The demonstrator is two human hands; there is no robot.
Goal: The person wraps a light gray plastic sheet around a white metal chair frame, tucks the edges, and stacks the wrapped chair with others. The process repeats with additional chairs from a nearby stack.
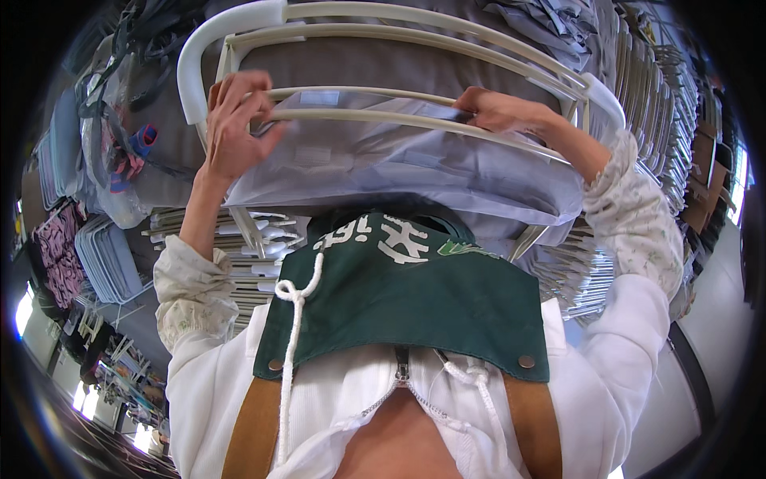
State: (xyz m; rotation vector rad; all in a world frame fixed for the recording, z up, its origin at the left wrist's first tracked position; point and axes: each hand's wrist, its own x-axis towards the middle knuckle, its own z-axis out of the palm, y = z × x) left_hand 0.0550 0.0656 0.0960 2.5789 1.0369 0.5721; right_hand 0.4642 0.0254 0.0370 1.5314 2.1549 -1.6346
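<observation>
In front of me stands a cream metal tube frame (415,33) with white foam sleeves (194,68) on its corners. Thin grey fabric (335,164) hangs from the nearer tubes, and pale label-like patches show on it. My left hand (235,128) is at the left end of these tubes, its thumb apart from its loosely bent fingers; the fingertips are slightly blurred. Farther right, my right hand (511,113) has its fingers curled onto the fabric's upper edge between two tubes. Its fingertips are partly hidden.
Dark grey cloth (343,68) lies under the frame. Stacked metal frames (650,104) line the right side, with more stacked tubes (247,239) below the work surface. Plastic bags (100,152) and straps hang at the left, near folded blue-grey frames (112,259). Cardboard (706,176) stands far right.
</observation>
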